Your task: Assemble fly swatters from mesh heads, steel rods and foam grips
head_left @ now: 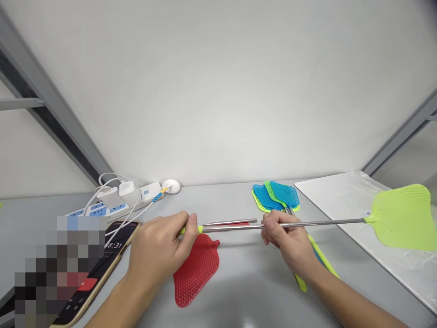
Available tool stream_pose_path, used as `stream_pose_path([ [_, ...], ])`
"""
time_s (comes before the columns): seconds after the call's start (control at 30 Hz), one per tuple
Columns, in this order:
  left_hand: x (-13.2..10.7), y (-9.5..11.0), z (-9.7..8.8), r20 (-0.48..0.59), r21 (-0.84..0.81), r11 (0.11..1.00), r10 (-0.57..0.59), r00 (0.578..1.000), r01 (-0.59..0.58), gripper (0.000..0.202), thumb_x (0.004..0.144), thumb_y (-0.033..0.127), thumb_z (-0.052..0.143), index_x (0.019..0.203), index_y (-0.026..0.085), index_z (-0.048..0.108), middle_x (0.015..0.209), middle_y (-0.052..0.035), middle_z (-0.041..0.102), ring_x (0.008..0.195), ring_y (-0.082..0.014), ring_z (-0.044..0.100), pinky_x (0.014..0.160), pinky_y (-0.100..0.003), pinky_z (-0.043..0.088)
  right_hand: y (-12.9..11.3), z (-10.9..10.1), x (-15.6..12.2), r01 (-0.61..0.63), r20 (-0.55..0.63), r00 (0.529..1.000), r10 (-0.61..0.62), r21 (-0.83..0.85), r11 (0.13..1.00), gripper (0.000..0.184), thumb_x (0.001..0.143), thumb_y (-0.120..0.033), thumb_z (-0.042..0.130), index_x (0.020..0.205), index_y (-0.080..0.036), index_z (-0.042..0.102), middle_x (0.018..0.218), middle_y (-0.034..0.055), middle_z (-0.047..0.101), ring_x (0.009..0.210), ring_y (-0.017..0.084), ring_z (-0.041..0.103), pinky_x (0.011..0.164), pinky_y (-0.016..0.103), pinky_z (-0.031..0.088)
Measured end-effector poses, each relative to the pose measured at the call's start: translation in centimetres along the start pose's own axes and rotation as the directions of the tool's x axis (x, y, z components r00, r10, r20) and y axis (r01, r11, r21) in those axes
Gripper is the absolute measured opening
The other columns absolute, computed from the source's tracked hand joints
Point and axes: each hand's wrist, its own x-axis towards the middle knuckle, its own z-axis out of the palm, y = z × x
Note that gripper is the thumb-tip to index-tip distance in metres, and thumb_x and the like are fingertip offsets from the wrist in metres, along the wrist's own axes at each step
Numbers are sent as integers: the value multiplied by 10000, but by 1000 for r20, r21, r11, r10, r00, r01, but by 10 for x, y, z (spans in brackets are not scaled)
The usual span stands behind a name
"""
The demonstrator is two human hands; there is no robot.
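Note:
A green fly swatter (403, 218) with an extended metal rod spans the view, its flat head out to the right. My left hand (159, 246) is closed around its green handle end. My right hand (290, 241) pinches the rod near its middle. Below, beside my left hand, a red fly swatter head (197, 273) lies on the table; a short metal rod (235, 222) shows just behind the held one. Past my right hand is a pile of blue and green fly swatters (285, 193), its handles partly hidden under my right wrist.
On the left, a power strip (150, 191) carries white chargers and cables, with a small white round object (171, 186) beside it. A phone (102, 269) lies in front, partly pixelated. White plastic-wrapped board (336, 191) covers the right side. A wall (218, 114) closes the back.

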Motion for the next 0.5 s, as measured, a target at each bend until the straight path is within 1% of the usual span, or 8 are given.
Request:
stream_pose_path([
  [0.07,-1,-1,0,-15,32,999,-16,1000,17,417,947,295,458,567,197,314,456,55,288,422,-105,298,505,-291,215,-3,1,0,20,63,998,-17,-55,998,402,925,-451,570,608,-210,511,576,-27,448,564,129,373,550,295,269],
  [0.13,-3,4,2,-21,49,999,-5,1000,6,414,945,280,463,561,198,331,447,55,299,417,-108,301,504,-295,212,-6,3,-1,39,110,993,-28,-96,995,413,928,-453,560,602,-206,508,578,-24,444,576,129,383,558,297,268],
  [0.2,-6,15,4,-21,26,999,44,999,-44,403,944,261,470,561,200,363,443,56,326,413,-111,313,502,-299,216,-9,7,-3,43,158,987,-24,-113,993,425,928,-449,559,590,-204,485,574,-29,412,579,126,376,559,293,267],
  [0.27,-10,28,6,-19,-35,993,114,993,-114,380,942,235,472,570,202,403,446,59,367,411,-111,325,498,-298,229,-10,11,-7,37,212,977,-12,-112,993,436,922,-439,571,579,-203,441,566,-40,368,565,116,345,545,285,255],
  [0.37,-13,42,5,-20,-103,979,172,985,-174,364,940,210,469,579,200,429,456,62,396,410,-108,325,490,-292,238,-11,16,-11,29,231,973,-6,-98,995,450,914,-431,591,572,-200,411,552,-52,330,546,102,308,525,272,240],
  [0.43,-12,42,3,-20,-106,981,163,986,-164,373,938,224,478,572,198,411,454,61,378,410,-105,316,486,-291,233,-11,17,-12,28,226,974,-7,-89,996,431,895,-437,620,577,-197,456,545,-55,347,544,98,320,519,262,247],
  [0.5,-10,35,2,-12,-98,985,138,990,-139,385,937,247,483,568,197,388,455,59,354,415,-103,312,489,-293,229,-10,16,-12,24,229,973,-4,-85,996,391,862,-442,664,596,-196,517,545,-54,391,546,95,347,513,251,263],
])
